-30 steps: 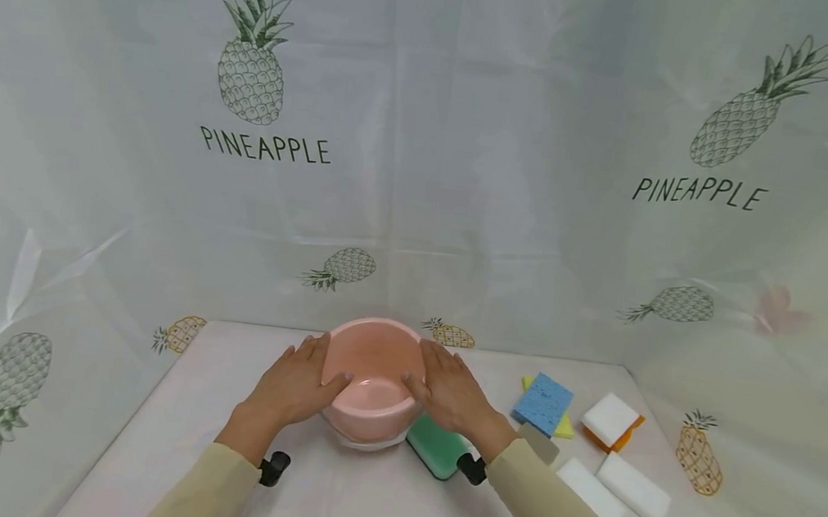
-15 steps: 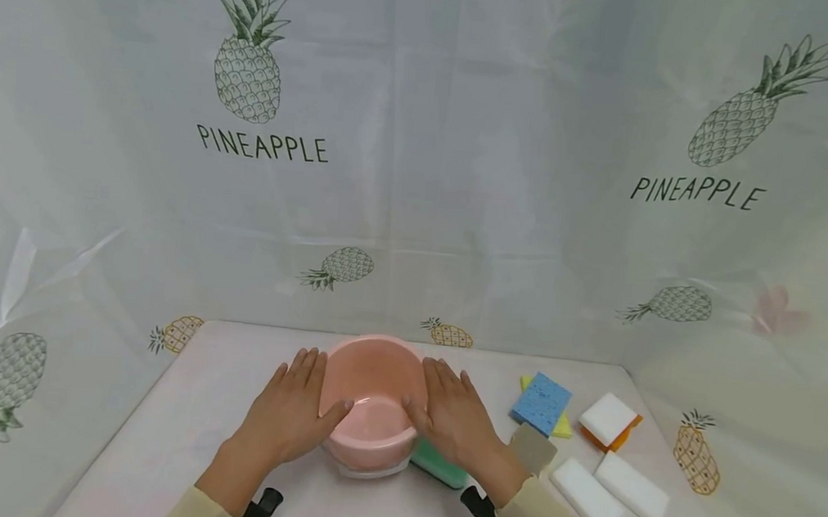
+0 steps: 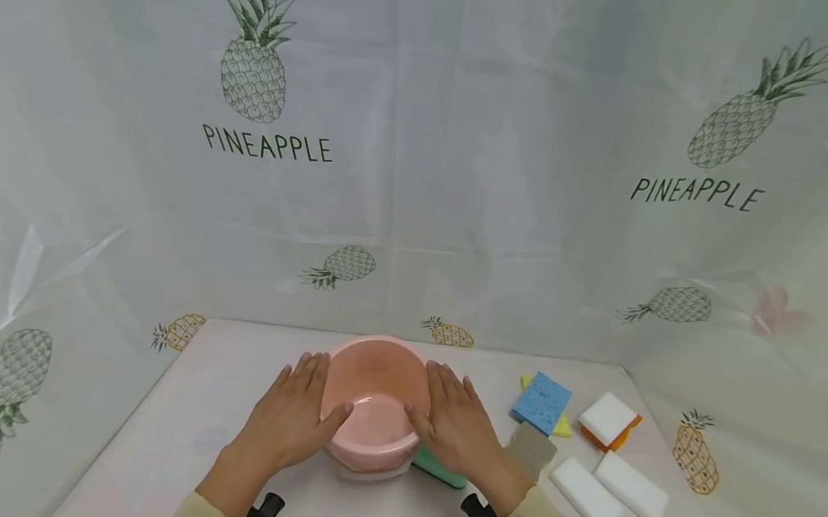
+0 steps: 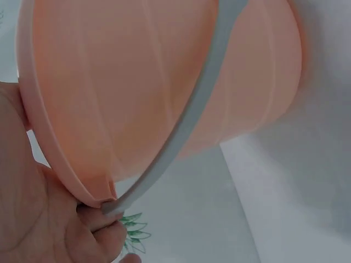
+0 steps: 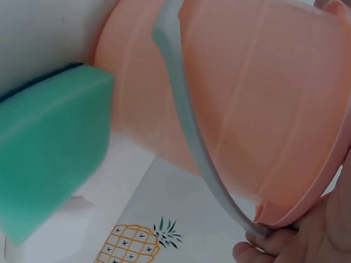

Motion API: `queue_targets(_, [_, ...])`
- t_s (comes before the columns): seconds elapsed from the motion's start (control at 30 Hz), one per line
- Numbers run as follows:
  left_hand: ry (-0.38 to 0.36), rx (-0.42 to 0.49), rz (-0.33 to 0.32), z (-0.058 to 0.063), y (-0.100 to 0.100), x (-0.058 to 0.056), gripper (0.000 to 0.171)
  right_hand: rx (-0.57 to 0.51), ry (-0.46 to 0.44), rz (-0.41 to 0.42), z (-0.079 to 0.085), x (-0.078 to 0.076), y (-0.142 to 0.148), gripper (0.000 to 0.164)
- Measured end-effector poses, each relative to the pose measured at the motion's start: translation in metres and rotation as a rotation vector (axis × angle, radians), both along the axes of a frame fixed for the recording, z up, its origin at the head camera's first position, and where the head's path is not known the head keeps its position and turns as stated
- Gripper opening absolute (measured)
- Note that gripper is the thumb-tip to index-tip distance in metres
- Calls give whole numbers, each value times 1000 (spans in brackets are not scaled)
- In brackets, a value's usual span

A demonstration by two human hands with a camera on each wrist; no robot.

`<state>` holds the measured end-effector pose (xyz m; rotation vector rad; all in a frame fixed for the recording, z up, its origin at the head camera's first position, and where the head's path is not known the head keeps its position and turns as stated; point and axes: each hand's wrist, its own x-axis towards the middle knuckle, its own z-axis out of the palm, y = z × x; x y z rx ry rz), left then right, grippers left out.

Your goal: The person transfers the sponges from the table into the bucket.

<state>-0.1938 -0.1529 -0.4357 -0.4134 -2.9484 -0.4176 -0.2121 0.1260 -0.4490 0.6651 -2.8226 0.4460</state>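
Observation:
A round pink bucket [image 3: 377,382] stands upright in the middle of the table, seen from above in the head view. Its pale grey handle [image 4: 189,115] hangs down on the near side. My left hand [image 3: 290,412] holds the left of the rim, thumb over the edge and fingers along the outside. On the opposite side my right hand [image 3: 460,427] grips the rim the same way. Both wrist views show fingertips [image 4: 112,238] curled under the rim by the handle's ends. A green sponge [image 5: 55,137] with a dark underside lies close to the bucket, partly behind my right hand.
To the right lie a blue sponge [image 3: 543,401] over a yellow one [image 3: 563,427], a greyish-brown block [image 3: 532,449], a white and orange sponge [image 3: 608,420] and two white blocks [image 3: 587,495]. A white pineapple-print sheet [image 3: 422,169] rises behind the table.
Both hands and the bucket have come nearer to me since one second ago, and the bucket now overlaps more of the green sponge. Over the last half second they have hardly moved.

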Motion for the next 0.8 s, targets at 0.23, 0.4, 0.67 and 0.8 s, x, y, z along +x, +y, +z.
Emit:
queue_targets(0.23, [-71,19,-26,3,2,-7,94,1,-92,49,2,-15,7,76])
queue_targets(0.4, [-98,23,-24,6,2,-2,97,-45,-162,71,3,-17,7,74])
queue_targets(0.67, [-100,29,-24,11,0,10,105,-81,-154,70,2,-4,5,71])
queue_targets(0.8, [-81,24,-27,11,-1,18,100,-74,-108,78,2,6,4,69])
